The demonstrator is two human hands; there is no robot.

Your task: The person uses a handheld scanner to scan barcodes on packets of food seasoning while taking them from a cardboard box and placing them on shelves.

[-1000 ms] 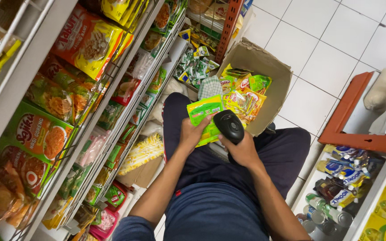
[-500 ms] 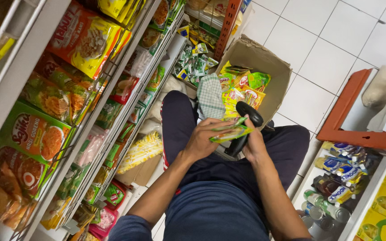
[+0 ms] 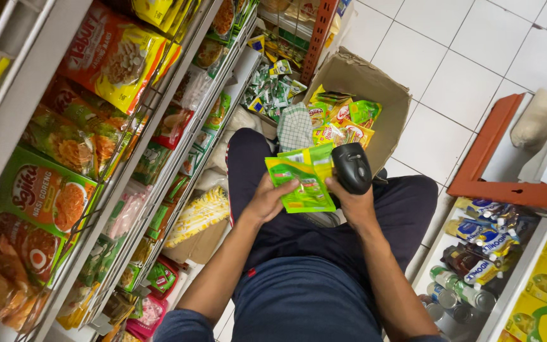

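Green sachets (image 3: pixel 303 180) fanned over the lap.
Left hand (image 3: pixel 267 201) pinches their light, floppy, slippery lower edges; right hand (image 3: pixel 352 201) grasps a black scanner (image 3: pixel 351 167).

green sachets (image 3: pixel 304 180), black scanner (image 3: pixel 351 167), cardboard box (image 3: pixel 375 85)

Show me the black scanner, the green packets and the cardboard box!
black scanner (image 3: pixel 352 167), head view, on its rounded top.
green packets (image 3: pixel 305 183), head view, on the front packet's face.
cardboard box (image 3: pixel 363 81), head view, on the inner back wall.
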